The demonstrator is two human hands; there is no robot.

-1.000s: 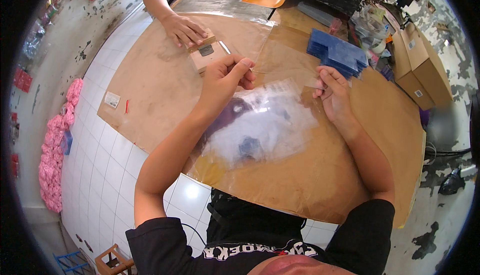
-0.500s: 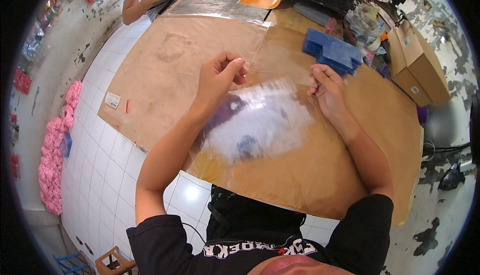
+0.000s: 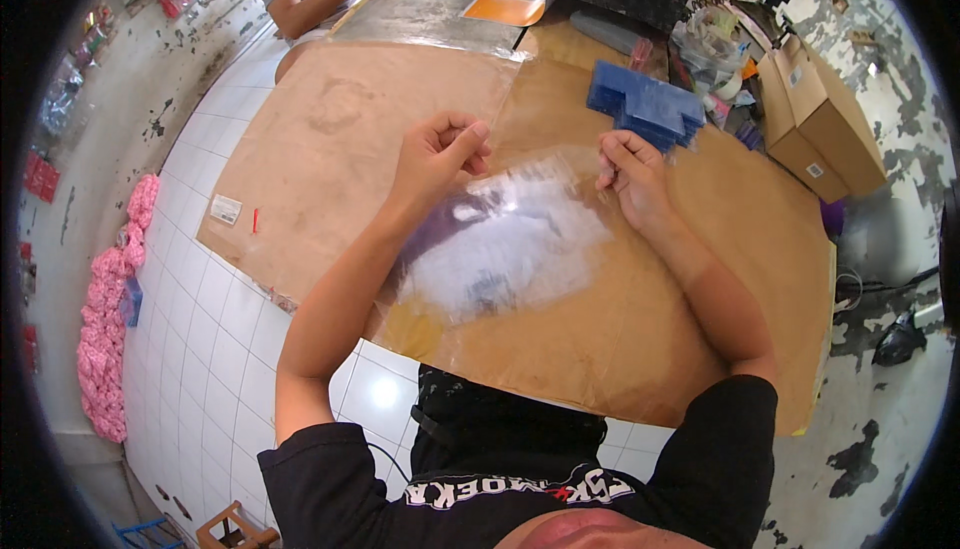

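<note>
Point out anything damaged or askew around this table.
The wall at the right looks damaged: its pale paint is broken by dark, ragged patches. On the table, the clear plastic sheets lie unevenly, edges out of line.

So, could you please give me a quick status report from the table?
Left hand and right hand curled closed; anything held, can't tell. Clear plastic pile on table. Blue stack beyond right hand, clear of pile.

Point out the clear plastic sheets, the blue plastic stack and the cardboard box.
Clear plastic sheets (image 3: 510, 249): head view, middle of the pile.
Blue plastic stack (image 3: 652, 105): head view, top surface.
Cardboard box (image 3: 822, 121): head view, middle of its visible outside.
</note>
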